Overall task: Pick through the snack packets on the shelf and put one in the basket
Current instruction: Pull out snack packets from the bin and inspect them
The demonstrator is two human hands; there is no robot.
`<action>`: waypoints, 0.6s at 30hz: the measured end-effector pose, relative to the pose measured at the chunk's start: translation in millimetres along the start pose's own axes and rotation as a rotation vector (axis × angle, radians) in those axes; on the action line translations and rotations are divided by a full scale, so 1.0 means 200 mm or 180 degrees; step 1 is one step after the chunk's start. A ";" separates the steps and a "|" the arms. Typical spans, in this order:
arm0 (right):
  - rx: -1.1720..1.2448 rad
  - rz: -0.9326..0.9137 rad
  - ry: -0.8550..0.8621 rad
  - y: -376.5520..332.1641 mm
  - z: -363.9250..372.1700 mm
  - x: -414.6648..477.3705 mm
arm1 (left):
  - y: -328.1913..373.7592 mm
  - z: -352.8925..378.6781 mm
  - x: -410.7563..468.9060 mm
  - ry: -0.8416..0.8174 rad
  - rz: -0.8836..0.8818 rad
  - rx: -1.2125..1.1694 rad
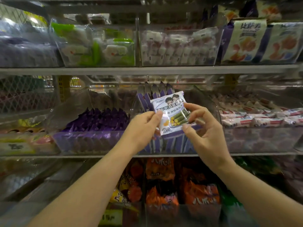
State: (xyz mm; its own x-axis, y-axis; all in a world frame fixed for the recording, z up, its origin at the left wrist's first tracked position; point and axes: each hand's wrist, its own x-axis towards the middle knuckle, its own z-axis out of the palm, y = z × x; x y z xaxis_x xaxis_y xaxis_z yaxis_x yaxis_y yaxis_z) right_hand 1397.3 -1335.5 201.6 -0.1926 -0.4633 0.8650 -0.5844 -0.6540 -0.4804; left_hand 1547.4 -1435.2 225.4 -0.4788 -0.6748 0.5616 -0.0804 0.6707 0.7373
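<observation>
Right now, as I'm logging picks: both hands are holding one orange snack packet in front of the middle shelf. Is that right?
Not quite. The head view shows the snack packet is white and purple, not orange; the left hand and right hand do hold it in front of the middle shelf.

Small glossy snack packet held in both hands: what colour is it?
White packet with purple trim; head view.

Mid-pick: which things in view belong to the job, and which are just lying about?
Job: small white-and-purple snack packet, pinched by left hand and right hand; purple-edged packets stacked behind it. No basket in view.
Lying about: orange packets below; green-and-white wrapped sweets above; pink-and-white packets right; dark purple packets left.
</observation>
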 end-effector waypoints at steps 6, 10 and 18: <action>0.0594 0.0491 -0.0264 0.03 0.08 -0.21 | -0.12 0.05 -0.15 -0.0169 -0.0089 -0.1072; 0.0967 0.1268 0.0078 0.05 0.08 -0.25 | -0.23 0.10 -0.28 -0.0637 -0.0129 -0.1230; 0.2166 0.2053 0.0346 0.16 0.15 -0.37 | -0.44 0.21 -0.43 -0.1205 -0.0595 -0.1761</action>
State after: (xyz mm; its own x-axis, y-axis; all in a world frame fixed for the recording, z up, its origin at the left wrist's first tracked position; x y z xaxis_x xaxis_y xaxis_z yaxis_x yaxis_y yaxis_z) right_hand 1416.9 -1339.6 118.2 -0.4108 -0.8217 0.3950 0.2399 -0.5154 -0.8227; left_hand 1558.8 -1424.3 96.6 -0.7804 -0.5424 0.3111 0.2180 0.2303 0.9484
